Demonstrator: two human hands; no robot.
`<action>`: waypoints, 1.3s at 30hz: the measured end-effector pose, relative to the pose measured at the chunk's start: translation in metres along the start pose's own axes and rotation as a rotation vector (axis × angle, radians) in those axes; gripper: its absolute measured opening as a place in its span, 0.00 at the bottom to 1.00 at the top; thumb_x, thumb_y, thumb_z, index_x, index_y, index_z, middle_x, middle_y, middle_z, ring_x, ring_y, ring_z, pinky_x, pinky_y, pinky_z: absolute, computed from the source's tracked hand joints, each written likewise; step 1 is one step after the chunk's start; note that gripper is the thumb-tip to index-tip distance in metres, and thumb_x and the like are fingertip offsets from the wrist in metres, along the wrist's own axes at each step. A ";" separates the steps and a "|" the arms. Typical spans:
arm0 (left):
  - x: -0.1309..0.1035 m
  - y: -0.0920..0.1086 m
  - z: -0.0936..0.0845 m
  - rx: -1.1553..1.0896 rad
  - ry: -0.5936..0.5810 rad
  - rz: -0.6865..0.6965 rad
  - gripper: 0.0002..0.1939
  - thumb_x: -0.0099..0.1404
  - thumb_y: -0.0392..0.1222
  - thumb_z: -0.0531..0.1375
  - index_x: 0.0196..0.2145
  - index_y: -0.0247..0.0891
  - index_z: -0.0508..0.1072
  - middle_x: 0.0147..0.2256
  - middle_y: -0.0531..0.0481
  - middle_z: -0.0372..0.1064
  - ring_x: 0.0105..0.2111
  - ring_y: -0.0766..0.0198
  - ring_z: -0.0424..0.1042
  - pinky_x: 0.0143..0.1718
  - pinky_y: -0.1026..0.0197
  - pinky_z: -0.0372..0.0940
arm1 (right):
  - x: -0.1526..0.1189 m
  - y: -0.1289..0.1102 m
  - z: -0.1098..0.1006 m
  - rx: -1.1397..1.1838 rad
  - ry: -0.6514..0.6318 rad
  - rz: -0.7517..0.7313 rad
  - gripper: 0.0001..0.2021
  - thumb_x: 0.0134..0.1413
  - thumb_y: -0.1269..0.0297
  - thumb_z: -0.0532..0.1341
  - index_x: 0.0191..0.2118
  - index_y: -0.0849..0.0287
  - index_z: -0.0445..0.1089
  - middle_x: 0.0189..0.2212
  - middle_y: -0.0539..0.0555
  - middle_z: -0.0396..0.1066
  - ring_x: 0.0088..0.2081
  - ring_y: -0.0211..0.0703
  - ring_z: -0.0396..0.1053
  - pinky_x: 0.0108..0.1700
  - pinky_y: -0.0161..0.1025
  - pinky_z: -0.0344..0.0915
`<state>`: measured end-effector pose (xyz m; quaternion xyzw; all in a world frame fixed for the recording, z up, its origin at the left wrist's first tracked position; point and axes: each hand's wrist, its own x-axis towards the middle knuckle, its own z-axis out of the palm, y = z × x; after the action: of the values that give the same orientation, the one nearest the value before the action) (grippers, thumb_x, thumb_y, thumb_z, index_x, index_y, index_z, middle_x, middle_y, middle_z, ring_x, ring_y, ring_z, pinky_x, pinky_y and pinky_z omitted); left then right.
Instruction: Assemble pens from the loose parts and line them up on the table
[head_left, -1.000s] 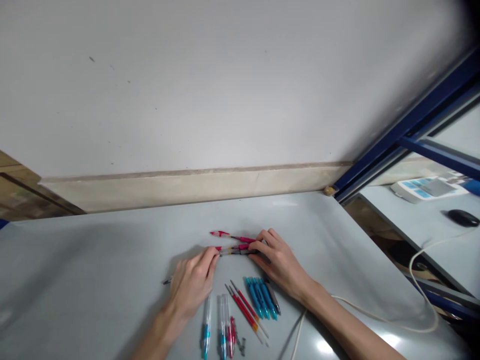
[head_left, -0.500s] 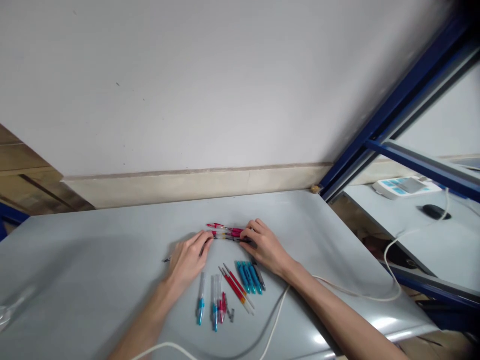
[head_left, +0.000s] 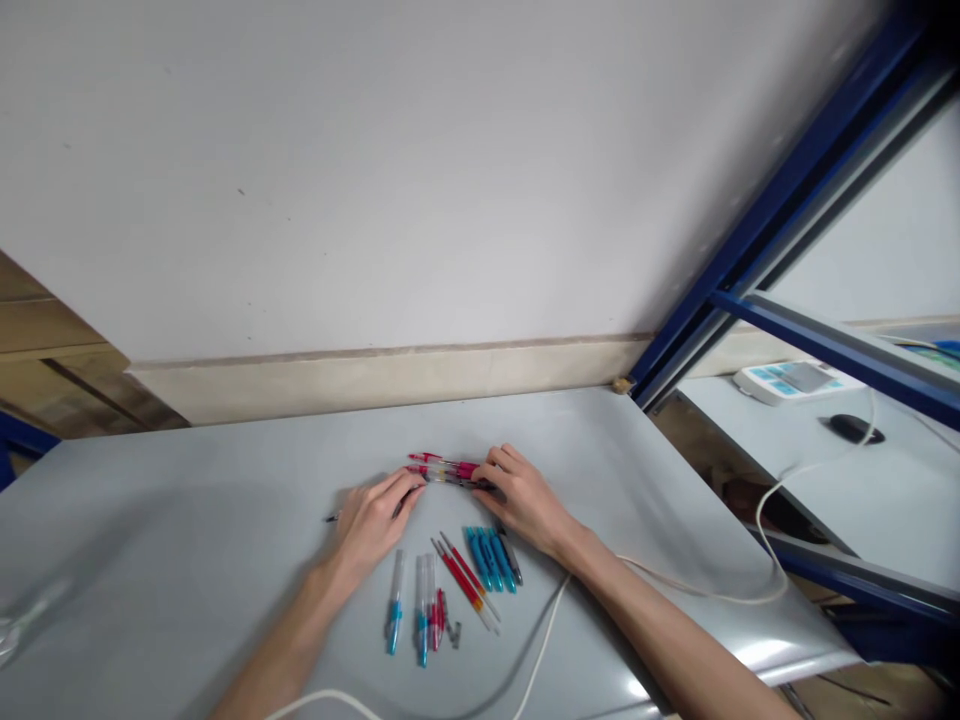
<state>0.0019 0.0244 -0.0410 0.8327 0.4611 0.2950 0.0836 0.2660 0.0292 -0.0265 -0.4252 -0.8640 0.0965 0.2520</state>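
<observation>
A small row of red and black pens [head_left: 442,469] lies crosswise on the grey table between my hands. My left hand [head_left: 375,515] is closed at the row's left end, its fingertips touching the nearest black pen [head_left: 448,480]. A dark slim piece shows under its fingers, and a thin dark tip [head_left: 331,519] pokes out on its far left side. My right hand [head_left: 521,497] is closed over the right ends of the pens, which its fingers partly hide. Below it lie several blue grips [head_left: 489,558] with a black one [head_left: 510,556] beside them.
Red refills [head_left: 459,575] lie in front, left of the blue grips. Clear barrels with blue ends [head_left: 395,605], red parts [head_left: 437,620] and grey clips [head_left: 454,634] are nearer me. A white cable [head_left: 541,640] crosses the table. A blue frame [head_left: 720,290] stands right.
The view has shifted slightly. Both hands stay at the two ends of the pen row, and the parts in front lie as before.
</observation>
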 end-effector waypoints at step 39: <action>-0.003 0.007 -0.004 -0.192 -0.126 -0.030 0.10 0.74 0.43 0.54 0.35 0.42 0.71 0.34 0.53 0.73 0.33 0.64 0.71 0.36 0.63 0.60 | 0.000 -0.048 0.001 0.073 -0.107 -0.149 0.05 0.61 0.64 0.63 0.37 0.59 0.76 0.40 0.56 0.67 0.43 0.48 0.60 0.47 0.43 0.59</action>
<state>0.0033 0.0170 -0.0360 0.8307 0.4370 0.2835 0.1963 0.2326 -0.0010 -0.0092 -0.3446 -0.9013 0.1314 0.2270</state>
